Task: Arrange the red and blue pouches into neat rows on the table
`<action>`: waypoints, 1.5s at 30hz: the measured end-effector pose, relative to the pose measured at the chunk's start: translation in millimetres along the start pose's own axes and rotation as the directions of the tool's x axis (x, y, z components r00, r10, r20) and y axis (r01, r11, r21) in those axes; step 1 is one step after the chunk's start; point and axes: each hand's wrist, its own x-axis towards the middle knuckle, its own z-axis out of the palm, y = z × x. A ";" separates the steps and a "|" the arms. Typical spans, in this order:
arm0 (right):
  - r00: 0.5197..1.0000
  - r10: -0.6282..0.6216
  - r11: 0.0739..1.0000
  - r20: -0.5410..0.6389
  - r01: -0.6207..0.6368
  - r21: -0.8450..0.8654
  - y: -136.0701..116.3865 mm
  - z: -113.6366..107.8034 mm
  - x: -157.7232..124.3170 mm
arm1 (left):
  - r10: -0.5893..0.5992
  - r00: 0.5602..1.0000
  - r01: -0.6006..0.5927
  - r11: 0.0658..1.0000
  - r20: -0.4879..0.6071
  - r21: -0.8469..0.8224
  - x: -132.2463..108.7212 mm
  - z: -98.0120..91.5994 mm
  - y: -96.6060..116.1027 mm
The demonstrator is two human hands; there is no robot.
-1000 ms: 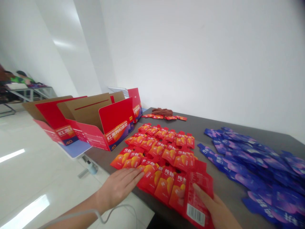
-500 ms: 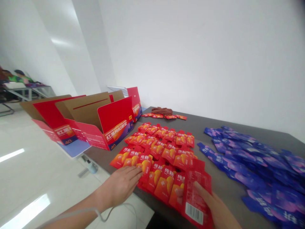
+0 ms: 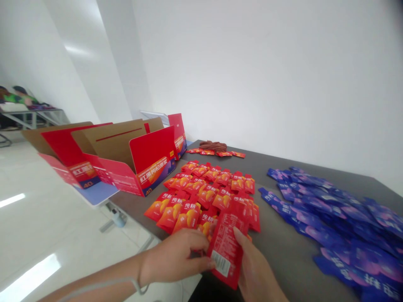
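Observation:
My right hand (image 3: pixel 256 262) grips red pouches (image 3: pixel 227 247), the top one with its printed back and barcode facing me, thumb laid over its face. At the lower left edge of these pouches, my left hand (image 3: pixel 185 256) has its thumb and fingers closed on the stack near the barcode. How many pouches are in the stack is hidden. Just beyond both hands, rows of red-orange pouches (image 3: pixel 192 184) lie overlapping, fronts up, on the dark table (image 3: pixel 283 256).
Blue-purple pouches (image 3: pixel 333 218) are heaped on the right. Open red cartons (image 3: pixel 154 155) stand at the left on a bluish surface (image 3: pixel 100 193). At the back lies a brown bundle (image 3: pixel 213 146) beside more red pouches. A white wall (image 3: pixel 267 75) rises behind; people (image 3: pixel 22 98) sit far left.
My right hand has moved left and inward with the red pouches. My left hand has left the front row and moved right onto the held stack.

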 end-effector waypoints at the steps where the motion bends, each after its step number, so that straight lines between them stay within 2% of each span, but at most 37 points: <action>1: 0.999 -0.040 0.998 -0.012 0.040 -0.045 0.0 1.2 1.5 | -0.004 1.000 0.005 1.000 0.004 -0.020 2.7 -0.2 2.0; 2: 0.994 -0.099 0.990 -0.042 0.094 -0.107 -1.0 0.7 3.4 | -0.019 0.999 0.019 1.000 -0.030 -0.013 4.5 -1.4 2.6; 4: 0.961 -0.251 0.941 -0.116 0.214 -0.263 -4.7 -5.0 8.8 | -0.037 0.985 0.052 0.995 -0.171 0.081 6.0 -7.4 1.7; 6: 0.923 -0.359 0.870 -0.136 0.278 -0.408 -7.7 -13.1 14.8 | 0.007 0.955 0.069 0.967 -0.296 0.245 6.1 -16.8 0.4; 7: 0.917 -0.380 0.845 -0.124 0.289 -0.450 -8.2 -16.4 17.3 | 0.043 0.949 0.068 0.940 -0.313 0.336 6.4 -21.5 0.2; 10: 0.934 -0.354 0.828 -0.052 0.287 -0.481 -6.8 -17.3 19.9 | 0.089 0.963 0.072 0.826 -0.255 0.559 10.8 -30.0 2.1; 14: 0.955 -0.294 0.856 -0.046 0.242 -0.458 -8.0 -4.1 15.0 | -0.014 0.990 0.106 0.734 -0.141 0.671 25.8 -16.8 6.1; 17: 0.962 -0.264 0.858 -0.064 0.204 -0.471 -11.7 -0.2 13.3 | -0.124 0.989 0.146 0.706 -0.083 0.693 38.0 5.3 5.9; 21: 0.956 -0.288 0.841 -0.056 0.224 -0.493 -11.3 -12.7 16.0 | -0.192 0.979 0.193 0.805 -0.062 0.560 45.1 22.4 -0.3; 23: 0.956 -0.289 0.825 -0.044 0.225 -0.518 -9.0 -25.4 17.7 | -0.180 0.977 0.213 0.852 -0.114 0.478 43.9 17.5 -5.5; 26: 0.958 -0.286 0.775 -0.023 0.217 -0.594 -7.0 -49.1 19.5 | -0.197 0.946 0.286 0.881 -0.258 0.378 37.9 -3.7 -15.8; 28: 0.949 -0.315 0.678 0.033 0.249 -0.692 -7.8 -63.9 20.2 | -0.222 0.906 0.345 0.880 -0.360 0.326 31.8 -19.6 -24.4; 29: 0.935 -0.343 0.591 0.087 0.287 -0.754 -8.6 -69.4 20.3 | -0.229 0.886 0.367 0.878 -0.403 0.307 28.3 -26.0 -29.2; 31: 0.894 -0.377 0.336 0.244 0.378 -0.863 -10.2 -74.3 20.0 | -0.231 0.857 0.383 0.884 -0.461 0.269 21.2 -33.2 -39.2; 33: 0.857 -0.315 0.060 0.408 0.447 -0.893 -10.6 -70.3 19.2 | -0.212 0.855 0.346 0.913 -0.473 0.217 14.7 -32.5 -49.0; 34: 0.853 -0.250 -0.044 0.459 0.463 -0.885 -10.1 -65.6 18.8 | -0.197 0.864 0.314 0.930 -0.464 0.191 12.0 -29.8 -53.1; 36: 0.868 -0.109 -0.176 0.484 0.463 -0.869 -8.2 -53.7 18.3 | -0.171 0.894 0.254 0.955 -0.414 0.154 8.0 -21.3 -58.5; 40: 0.899 0.044 -0.263 0.436 0.431 -0.863 -3.3 -36.5 20.2 | -0.190 0.944 0.230 0.966 -0.269 0.123 5.2 -3.6 -56.0; 45: 0.878 0.028 -0.224 0.478 0.472 -0.853 -0.6 -34.1 26.6 | -0.215 0.953 0.249 0.957 -0.215 0.148 4.6 5.1 -43.6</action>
